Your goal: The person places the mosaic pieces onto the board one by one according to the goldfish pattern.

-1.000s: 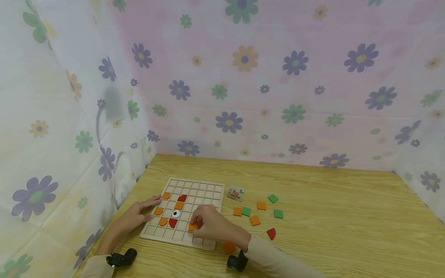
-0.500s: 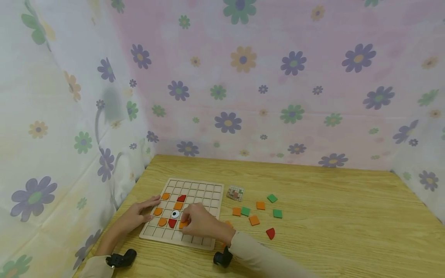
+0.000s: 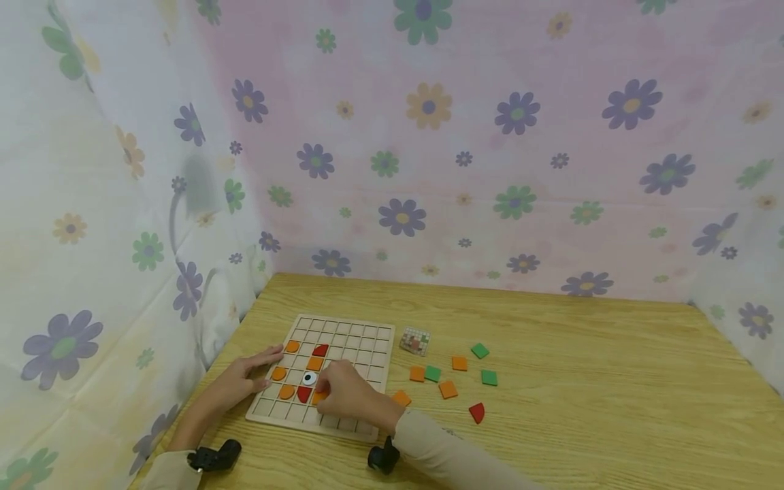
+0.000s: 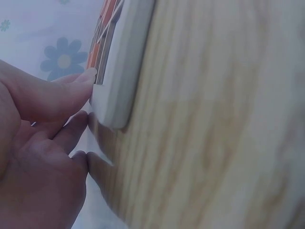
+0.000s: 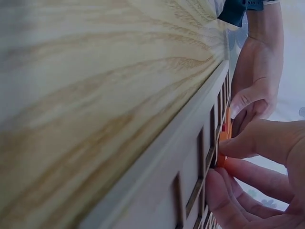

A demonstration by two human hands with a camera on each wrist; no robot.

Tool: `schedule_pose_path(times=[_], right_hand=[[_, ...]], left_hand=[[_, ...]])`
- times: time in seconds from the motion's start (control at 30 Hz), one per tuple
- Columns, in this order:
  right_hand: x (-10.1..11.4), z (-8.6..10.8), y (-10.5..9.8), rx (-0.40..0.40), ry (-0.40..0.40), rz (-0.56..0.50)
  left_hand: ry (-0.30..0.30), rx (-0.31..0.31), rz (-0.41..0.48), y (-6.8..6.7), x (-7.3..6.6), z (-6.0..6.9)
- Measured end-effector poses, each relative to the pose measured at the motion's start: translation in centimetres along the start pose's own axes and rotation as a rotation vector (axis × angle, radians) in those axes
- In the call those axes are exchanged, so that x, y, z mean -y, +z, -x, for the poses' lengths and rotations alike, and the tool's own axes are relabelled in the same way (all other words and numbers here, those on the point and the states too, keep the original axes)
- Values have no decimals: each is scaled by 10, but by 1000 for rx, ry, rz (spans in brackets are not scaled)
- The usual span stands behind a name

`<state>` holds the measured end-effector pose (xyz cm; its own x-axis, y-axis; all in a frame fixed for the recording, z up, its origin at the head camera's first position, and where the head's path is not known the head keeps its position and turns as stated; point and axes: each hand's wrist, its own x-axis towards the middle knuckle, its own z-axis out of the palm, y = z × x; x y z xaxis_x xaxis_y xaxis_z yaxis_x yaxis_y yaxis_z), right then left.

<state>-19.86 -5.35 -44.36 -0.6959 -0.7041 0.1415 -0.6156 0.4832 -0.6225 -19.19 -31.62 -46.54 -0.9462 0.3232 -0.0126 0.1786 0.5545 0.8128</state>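
Observation:
The wooden grid board (image 3: 282,410) lies on the table with orange, red and eye-marked pieces in its cells. My right hand (image 3: 348,393) pinches an orange square (image 3: 318,397) at a cell just right of the red quarter piece (image 3: 304,395); in the right wrist view thumb and finger of the right hand (image 5: 262,167) hold the orange square (image 5: 222,151) against the grid. Along the board's left edge rests my left hand (image 3: 237,382), fingers extended; the left wrist view shows the left hand's thumb (image 4: 62,98) touching the board's edge (image 4: 125,71).
Right of the board lie a small pattern card (image 3: 416,341), several orange squares (image 3: 448,389), green squares (image 3: 489,378) and a red quarter piece (image 3: 477,412). One orange piece (image 3: 401,398) sits near the right forearm. Flowered cloth (image 3: 465,204) hangs behind the table.
My right hand has moved left across the board with the orange square, to beside the red quarter piece. An orange piece near the right forearm has come into fuller view. The left hand has stayed put.

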Motion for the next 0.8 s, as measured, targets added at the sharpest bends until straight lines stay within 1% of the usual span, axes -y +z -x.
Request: schedule_pose_path(times=[0.13, 0.27, 0.37, 0.47, 0.57, 0.73, 0.8], right_hand=[[-2, 0, 1, -16, 15, -11], [0, 0, 2, -38, -15, 9], [2, 0, 2, -52, -31, 26], [3, 1, 2, -52, -36, 45], [4, 5, 1, -22, -42, 48], [5, 16, -8, 59, -53, -2], [6, 23, -13, 90, -52, -14]], left_hand=[[0, 1, 5, 0, -2, -1], [-5, 0, 22, -1, -2, 0], [-6, -7, 9, -1, -2, 0], [0, -12, 17, -1, -1, 0], [0, -2, 14, -1, -1, 0], [-10, -1, -1, 0, -1, 0], [-14, -7, 8, 1, -1, 0]])
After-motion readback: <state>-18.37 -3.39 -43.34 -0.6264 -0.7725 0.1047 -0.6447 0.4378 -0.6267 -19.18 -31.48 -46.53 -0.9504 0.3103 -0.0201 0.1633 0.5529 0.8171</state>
